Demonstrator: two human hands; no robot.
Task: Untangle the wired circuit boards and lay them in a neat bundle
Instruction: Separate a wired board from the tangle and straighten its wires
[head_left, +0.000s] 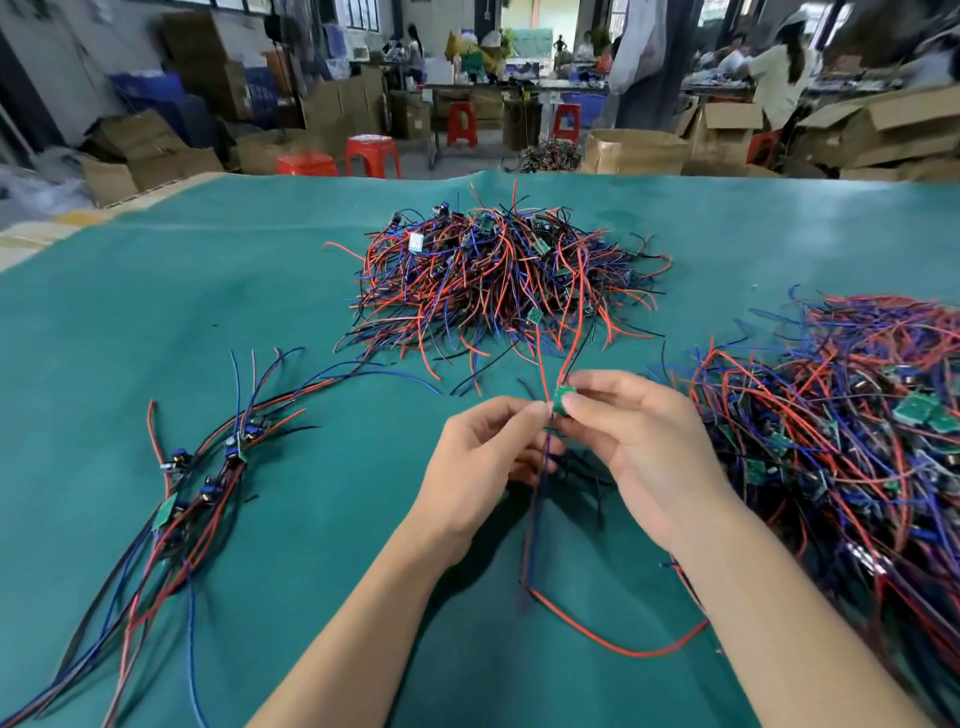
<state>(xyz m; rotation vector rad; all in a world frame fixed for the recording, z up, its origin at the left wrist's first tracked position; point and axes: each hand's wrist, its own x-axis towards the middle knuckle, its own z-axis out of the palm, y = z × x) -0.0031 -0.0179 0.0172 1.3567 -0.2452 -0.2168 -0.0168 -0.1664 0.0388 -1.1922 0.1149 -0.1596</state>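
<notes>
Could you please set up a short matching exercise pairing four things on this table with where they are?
Things:
1. small green board
2. tangled heap
3. laid-out bundle
4. loose red wire

Places:
A. at the table's left side
B. pinched between the left hand and right hand
C. on the cloth between the forearms
D. mid-table, beyond the hands

Pairs: 1-B, 2-D, 3-A, 4-C
</notes>
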